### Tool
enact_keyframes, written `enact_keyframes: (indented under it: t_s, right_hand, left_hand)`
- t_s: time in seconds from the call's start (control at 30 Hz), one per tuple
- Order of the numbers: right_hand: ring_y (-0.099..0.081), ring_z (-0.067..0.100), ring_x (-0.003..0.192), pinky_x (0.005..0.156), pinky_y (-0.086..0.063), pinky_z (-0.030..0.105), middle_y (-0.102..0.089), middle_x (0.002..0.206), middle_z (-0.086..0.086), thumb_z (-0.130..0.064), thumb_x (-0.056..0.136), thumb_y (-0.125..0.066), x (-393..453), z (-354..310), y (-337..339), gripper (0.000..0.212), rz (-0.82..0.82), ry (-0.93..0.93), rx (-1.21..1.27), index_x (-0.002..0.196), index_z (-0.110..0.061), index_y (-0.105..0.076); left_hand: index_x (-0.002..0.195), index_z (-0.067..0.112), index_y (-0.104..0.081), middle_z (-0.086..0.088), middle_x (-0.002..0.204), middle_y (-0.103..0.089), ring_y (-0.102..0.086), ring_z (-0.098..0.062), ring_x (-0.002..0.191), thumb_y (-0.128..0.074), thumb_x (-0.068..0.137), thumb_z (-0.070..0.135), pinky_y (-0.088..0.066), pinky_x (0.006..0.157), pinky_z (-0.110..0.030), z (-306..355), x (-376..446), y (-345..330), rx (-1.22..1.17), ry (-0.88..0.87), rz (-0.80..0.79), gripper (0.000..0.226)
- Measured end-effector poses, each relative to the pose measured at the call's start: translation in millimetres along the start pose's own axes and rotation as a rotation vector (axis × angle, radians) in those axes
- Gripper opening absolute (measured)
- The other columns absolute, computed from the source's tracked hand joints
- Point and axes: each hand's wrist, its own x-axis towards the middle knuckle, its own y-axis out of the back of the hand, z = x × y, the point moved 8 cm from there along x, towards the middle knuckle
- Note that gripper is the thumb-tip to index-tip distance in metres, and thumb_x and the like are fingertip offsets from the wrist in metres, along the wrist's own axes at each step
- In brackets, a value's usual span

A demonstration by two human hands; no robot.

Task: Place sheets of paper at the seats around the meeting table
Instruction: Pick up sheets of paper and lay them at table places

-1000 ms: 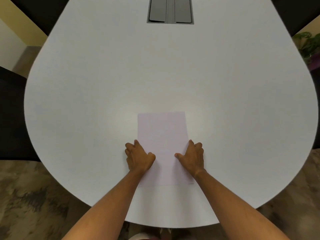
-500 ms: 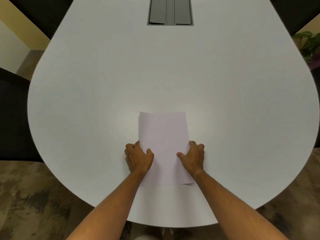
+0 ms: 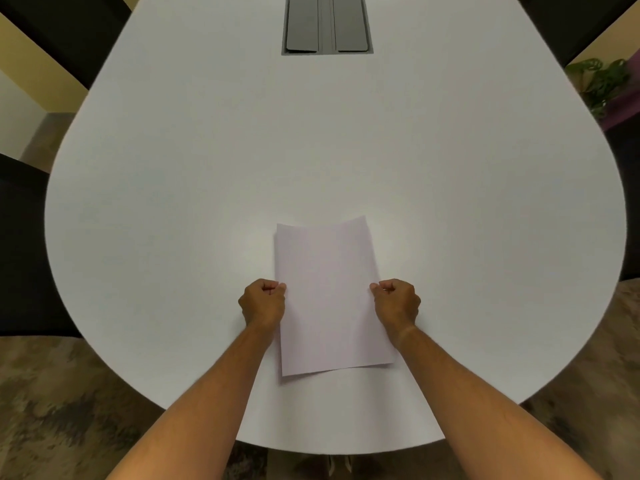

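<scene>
- While the sheets of paper (image 3: 329, 296) lie in front of the person at the near, rounded end of the meeting table (image 3: 173, 202), both hands hold them by their long edges, about midway along.
- The left hand (image 3: 263, 303) is curled closed, thumb and fingertips pinching the left edge; the right hand (image 3: 398, 301) mirrors it on the right edge.
- A second edge peeks out at the far left corner, so this looks like a small stack and not one sheet; how many sheets cannot be told.
- The far right corner rides slightly up and the near edge runs at a slant, casting a thin shadow on the table, which suggests the paper is partly lifted or bowed between the two pinches and not pressed flat.
- Gripping both sides at once likely serves to keep loose sheets square to each other and stop them fanning or sliding on the smooth tabletop.
- The stack sits near the table's edge, centred on the person, probably because this end is one of the seats to be served or the spot from which sheets are dealt out.
- No other paper shows anywhere on the table, so I judge the task to be at an early stage.
- Farther along the table's midline a grey cable hatch (image 3: 327, 26) is set into the top, well apart from the paper.
- Dark chairs (image 3: 24, 244) flank the table on both sides, marking seats that await sheets.
</scene>
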Motion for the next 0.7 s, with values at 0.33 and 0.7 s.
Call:
enact_keyframes:
  t_s: [0.33,0.7]
  right_hand:
    - [-0.064,0.017,0.074,0.074,-0.052,0.025,-0.067,0.073,-0.003,-0.015,0.086,-0.072,1,1,48,0.013,0.063,0.007,0.205,0.076,-0.008,-0.071]
    - [-0.060,0.005,0.073,0.060,-0.043,0.011,-0.066,0.079,-0.005,-0.012,0.087,-0.072,20,26,175,0.004,0.084,0.086,0.366,0.084,-0.009,-0.071]
  left_hand:
    - [0.087,0.009,-0.069,-0.004,0.084,-0.067,-0.060,-0.016,0.074,-0.071,0.089,0.017,-0.047,0.065,-0.022,35,-14,-9,-0.089,-0.070,-0.087,0.008]
    - [0.077,0.014,-0.069,-0.003,0.086,-0.069,-0.064,-0.020,0.080,-0.072,0.086,0.017,-0.053,0.076,-0.030,88,-104,-80,-0.153,-0.156,-0.171,0.010]
